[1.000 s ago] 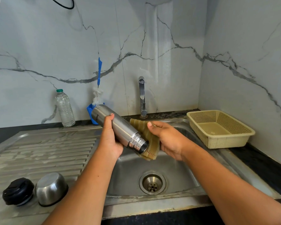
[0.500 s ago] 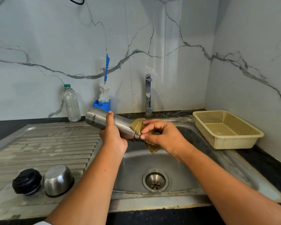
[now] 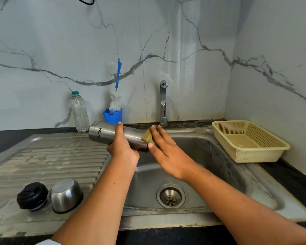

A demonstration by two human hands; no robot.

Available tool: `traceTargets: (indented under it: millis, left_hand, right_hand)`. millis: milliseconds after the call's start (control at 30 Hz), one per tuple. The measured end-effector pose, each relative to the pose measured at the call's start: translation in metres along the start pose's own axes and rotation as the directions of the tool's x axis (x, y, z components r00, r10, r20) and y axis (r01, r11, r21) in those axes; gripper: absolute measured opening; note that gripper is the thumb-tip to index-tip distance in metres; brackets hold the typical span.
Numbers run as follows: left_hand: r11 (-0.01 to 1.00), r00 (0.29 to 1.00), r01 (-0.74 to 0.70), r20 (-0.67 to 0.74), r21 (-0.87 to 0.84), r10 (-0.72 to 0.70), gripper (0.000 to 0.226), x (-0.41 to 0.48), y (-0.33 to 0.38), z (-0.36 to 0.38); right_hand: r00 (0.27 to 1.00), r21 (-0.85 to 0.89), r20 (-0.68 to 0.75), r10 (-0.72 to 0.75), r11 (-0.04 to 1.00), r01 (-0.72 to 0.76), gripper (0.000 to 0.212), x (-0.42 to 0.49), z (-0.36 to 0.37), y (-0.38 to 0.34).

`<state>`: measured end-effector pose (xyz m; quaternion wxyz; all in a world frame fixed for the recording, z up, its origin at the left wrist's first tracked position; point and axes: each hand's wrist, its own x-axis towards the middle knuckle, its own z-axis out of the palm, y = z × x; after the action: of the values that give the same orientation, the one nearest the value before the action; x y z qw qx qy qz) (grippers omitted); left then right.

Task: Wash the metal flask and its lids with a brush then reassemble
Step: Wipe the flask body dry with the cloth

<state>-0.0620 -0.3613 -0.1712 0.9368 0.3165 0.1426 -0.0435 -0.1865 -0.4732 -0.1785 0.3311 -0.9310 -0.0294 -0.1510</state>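
Observation:
My left hand (image 3: 123, 151) grips the steel flask (image 3: 102, 134) round its middle and holds it almost level above the sink's left edge, base pointing left. My right hand (image 3: 164, 152) wraps a tan scrub pad (image 3: 147, 137) round the flask's neck end, which the pad and fingers hide. On the draining board at front left sit the black inner lid (image 3: 32, 195) and the steel cup lid (image 3: 66, 194), upside down. The blue-handled bottle brush (image 3: 117, 92) stands in a blue holder (image 3: 112, 115) by the wall.
The sink basin (image 3: 219, 156) with its drain (image 3: 170, 196) lies below my hands. A tap (image 3: 163, 101) rises behind it. A beige plastic basket (image 3: 247, 140) sits at the right. A clear water bottle (image 3: 79, 112) stands at the back left.
The flask has swung from steeply tilted to nearly level. My right hand has closed the pad over the flask's mouth end, which was in sight a second ago.

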Motion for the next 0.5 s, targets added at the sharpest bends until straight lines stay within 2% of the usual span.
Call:
traceTargets:
  millis: [100,200,367,500]
  left_hand:
    - [0.999,0.999,0.035,0.017,-0.028,-0.035,0.071,0.002,0.004,-0.002]
    - [0.999,0.998,0.048,0.035,-0.022,-0.047,0.072,0.001,0.004,-0.002]
    - [0.999,0.995,0.047,0.090,0.018,-0.049,0.067,0.000,0.003,0.000]
    - [0.998,0.989,0.037,0.140,0.050,-0.044,0.068,-0.005,-0.002,0.001]
  right_hand:
    - [0.995,0.029,-0.066,-0.081,0.996,0.083,0.054,0.000,-0.005,0.000]
    - [0.977,0.042,-0.168,-0.133,0.989,0.142,0.062,0.000,-0.009,0.006]
    - [0.960,-0.041,-0.238,-0.149,0.989,0.144,0.081,0.004,-0.011,0.012]
    - [0.964,-0.056,-0.245,-0.105,0.994,0.094,0.079,0.006,-0.010,0.011]
